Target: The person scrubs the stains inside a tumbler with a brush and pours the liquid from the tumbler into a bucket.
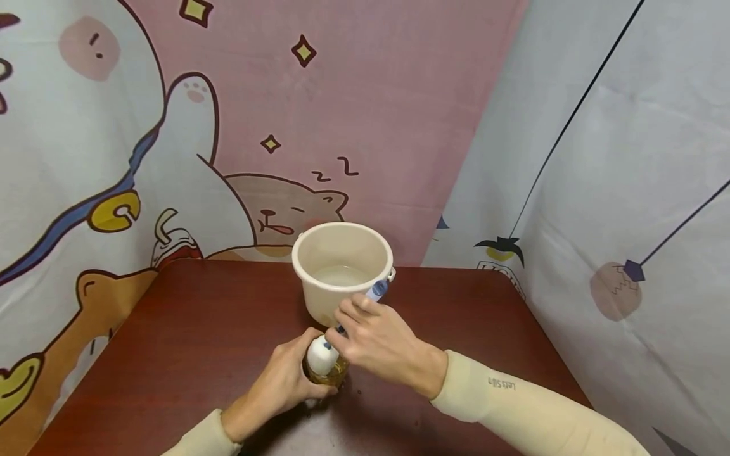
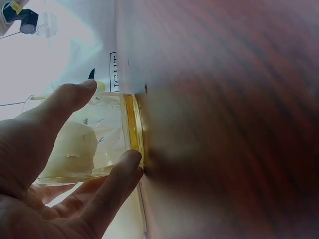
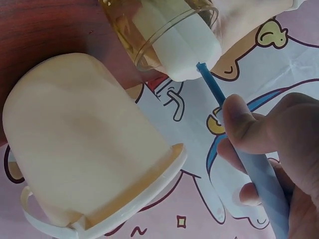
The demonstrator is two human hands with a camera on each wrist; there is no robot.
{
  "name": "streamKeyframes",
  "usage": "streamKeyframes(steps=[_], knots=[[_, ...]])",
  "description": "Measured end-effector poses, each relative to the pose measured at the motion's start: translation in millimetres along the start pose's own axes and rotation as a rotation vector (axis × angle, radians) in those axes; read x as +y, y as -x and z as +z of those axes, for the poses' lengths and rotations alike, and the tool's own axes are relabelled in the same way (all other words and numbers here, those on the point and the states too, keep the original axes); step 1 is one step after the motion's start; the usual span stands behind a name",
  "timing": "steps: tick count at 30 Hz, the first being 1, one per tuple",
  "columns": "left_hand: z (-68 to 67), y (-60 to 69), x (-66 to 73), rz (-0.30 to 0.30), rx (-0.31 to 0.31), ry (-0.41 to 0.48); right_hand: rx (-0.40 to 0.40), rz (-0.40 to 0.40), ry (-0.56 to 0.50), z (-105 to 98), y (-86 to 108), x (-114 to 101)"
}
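My left hand point(image 1: 282, 377) grips an amber-tinted glass cup point(image 1: 338, 375), thumb on one side and fingers on the other. In the left wrist view the base of the cup point(image 2: 133, 124) is right by the tabletop; whether it touches, I cannot tell. A white sponge head point(image 1: 322, 356) sits inside the cup, its rounded end rising past the rim. From that end runs the blue handle point(image 3: 264, 179) of a sponge cup brush. My right hand point(image 1: 379, 342) holds this handle, with the thumb pressed along it in the right wrist view.
Just beyond both hands stands a cream bucket point(image 1: 316, 301), with what looks like some water in the bottom. Small drops dot the reddish-brown table point(image 1: 228, 316) near the cup. Printed cartoon cloth point(image 1: 371, 114) hangs behind the table and at its sides.
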State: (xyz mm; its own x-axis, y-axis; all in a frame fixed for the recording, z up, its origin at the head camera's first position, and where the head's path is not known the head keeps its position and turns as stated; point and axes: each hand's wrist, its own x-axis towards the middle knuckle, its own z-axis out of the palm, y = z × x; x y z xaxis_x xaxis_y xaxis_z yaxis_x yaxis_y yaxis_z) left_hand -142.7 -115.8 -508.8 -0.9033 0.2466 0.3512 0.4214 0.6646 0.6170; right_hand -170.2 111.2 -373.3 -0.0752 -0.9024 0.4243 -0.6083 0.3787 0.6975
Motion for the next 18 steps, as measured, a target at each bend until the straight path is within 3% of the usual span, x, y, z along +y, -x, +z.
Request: streamKeyframes(steps=[18], knots=[[0.2,0.5,-1.6,0.05,0.032,0.005,-0.038,-0.03,0.027,-0.4,-3.9,9.0]])
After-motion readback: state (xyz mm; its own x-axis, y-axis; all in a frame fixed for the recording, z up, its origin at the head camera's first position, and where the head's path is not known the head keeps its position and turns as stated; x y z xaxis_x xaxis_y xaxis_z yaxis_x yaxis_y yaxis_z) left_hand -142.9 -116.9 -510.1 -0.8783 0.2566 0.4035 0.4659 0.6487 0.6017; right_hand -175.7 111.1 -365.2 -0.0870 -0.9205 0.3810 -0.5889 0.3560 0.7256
